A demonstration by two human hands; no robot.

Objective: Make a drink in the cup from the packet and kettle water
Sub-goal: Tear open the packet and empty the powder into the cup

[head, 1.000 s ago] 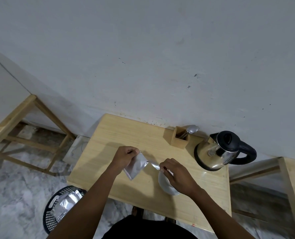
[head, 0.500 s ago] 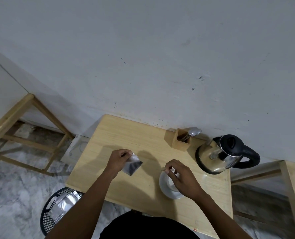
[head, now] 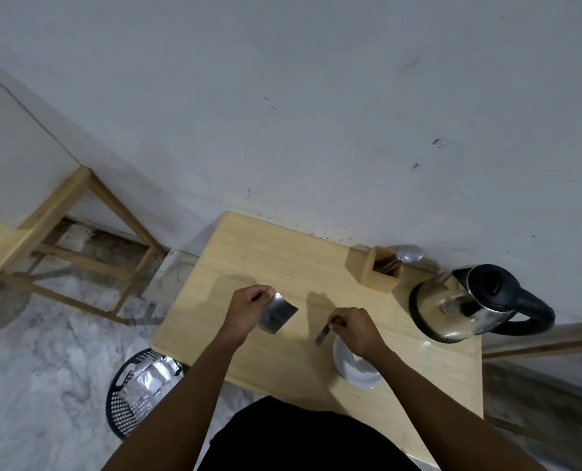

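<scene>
My left hand (head: 247, 309) pinches a silver foil packet (head: 277, 314) by its top corner and holds it above the wooden table (head: 283, 253). To its right, my right hand (head: 357, 329) grips a thin silvery strip (head: 323, 333) that hangs from the fingers. The white cup (head: 354, 368) stands under my right wrist, partly hidden by it. At the table's right end sits the steel kettle (head: 452, 307), with a black lid and handle.
A wooden holder (head: 381, 273) with a spoon (head: 408, 254) stands against the wall beside the kettle. On the floor to the left, a black mesh basket (head: 130, 396) holds foil wrappers. A wooden frame (head: 89, 239) stands further left.
My hands were together on the packet; they have pulled apart. The left hand keeps the packet and the right hand has come away with the thin strip, above the cup.
</scene>
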